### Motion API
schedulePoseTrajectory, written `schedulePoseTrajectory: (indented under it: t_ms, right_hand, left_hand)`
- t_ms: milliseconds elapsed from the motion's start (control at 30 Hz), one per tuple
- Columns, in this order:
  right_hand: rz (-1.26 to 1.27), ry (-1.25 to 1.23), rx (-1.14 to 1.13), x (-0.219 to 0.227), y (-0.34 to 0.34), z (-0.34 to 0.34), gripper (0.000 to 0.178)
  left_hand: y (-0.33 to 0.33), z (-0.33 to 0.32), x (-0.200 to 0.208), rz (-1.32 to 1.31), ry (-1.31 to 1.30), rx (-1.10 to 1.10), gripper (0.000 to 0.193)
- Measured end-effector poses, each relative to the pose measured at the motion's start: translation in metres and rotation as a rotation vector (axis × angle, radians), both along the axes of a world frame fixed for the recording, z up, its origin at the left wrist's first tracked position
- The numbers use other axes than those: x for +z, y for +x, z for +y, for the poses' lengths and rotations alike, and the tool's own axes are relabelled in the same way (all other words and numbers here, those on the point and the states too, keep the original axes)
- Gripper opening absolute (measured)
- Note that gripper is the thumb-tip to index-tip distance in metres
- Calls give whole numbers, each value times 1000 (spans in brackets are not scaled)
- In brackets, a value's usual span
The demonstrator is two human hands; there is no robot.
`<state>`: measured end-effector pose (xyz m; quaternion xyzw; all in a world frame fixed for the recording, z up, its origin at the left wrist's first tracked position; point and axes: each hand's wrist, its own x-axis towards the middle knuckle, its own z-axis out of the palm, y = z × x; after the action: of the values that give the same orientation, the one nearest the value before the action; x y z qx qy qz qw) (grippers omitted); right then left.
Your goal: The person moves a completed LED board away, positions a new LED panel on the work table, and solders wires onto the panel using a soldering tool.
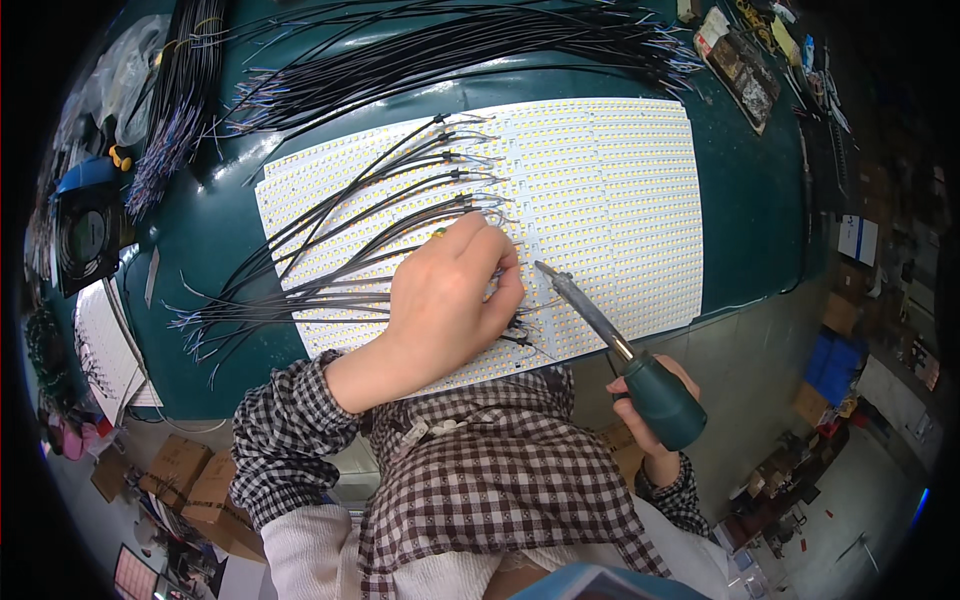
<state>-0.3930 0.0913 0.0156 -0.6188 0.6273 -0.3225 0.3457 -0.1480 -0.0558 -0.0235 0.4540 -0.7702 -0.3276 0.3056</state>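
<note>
A white LED panel dotted with small yellow chips lies on the green table before me. Black cables run leftward across it, their stripped coloured ends along the panel's middle strip. My left hand is closed over that strip, fingers pinched among the cable ends; what sits between the fingertips is hidden. My right hand grips a soldering iron by its dark green handle. The iron's tip points up and left, resting at or just above the strip, right of my left fingertips; whether it touches I cannot tell.
Bundles of black cable lie along the table's far side, and another bundle at the left. A small black fan stands at the left edge. A dirty tray-like block sits far right. Cardboard boxes are on the floor.
</note>
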Motion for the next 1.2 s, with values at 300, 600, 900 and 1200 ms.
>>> schedulePoseTrajectory:
  t_ms: [300, 600, 900, 1200]
  right_hand:
    - [11, 15, -4, 1, 4, -3, 24]
    - [13, 6, 4, -2, 3, -3, 24]
    - [28, -6, 38, -1, 3, -5, 25]
    - [-286, 181, -177, -11, -6, 12, 22]
  left_hand:
    - [0, 0, 1, -6, 8, 5, 17]
    - [0, 1, 0, -24, 16, 15, 15]
    - [0, 1, -1, -10, 14, 12, 15]
    - [2, 2, 0, -7, 26, 10, 14]
